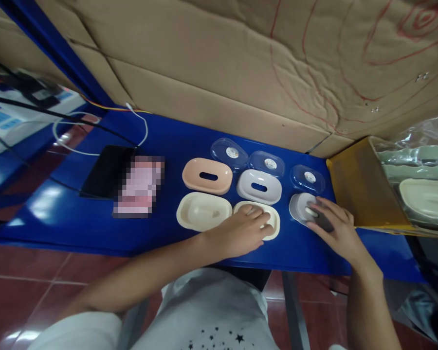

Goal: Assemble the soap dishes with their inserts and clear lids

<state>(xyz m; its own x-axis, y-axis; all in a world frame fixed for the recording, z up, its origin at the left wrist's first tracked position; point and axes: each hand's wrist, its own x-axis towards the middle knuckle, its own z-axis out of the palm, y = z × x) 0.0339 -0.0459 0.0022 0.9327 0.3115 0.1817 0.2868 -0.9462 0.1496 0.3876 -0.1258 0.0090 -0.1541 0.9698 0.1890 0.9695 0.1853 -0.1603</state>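
i see a tall cardboard wall (204,58) running along the far edge of the blue table (160,233), creased, with red curved lines (425,18) drawn at its upper right. a blue post (58,48) slants down at the left. on the table's left side lies a flat black slab (102,170), with a pink patch (138,187) at its right side (blocked out into squares, so i can't tell what it is). a white cable (146,129) curves just behind the slab, near a yellow wire (111,108). i also make out reddish floor tiles (29,291) and a grey metal leg (294,306) below.
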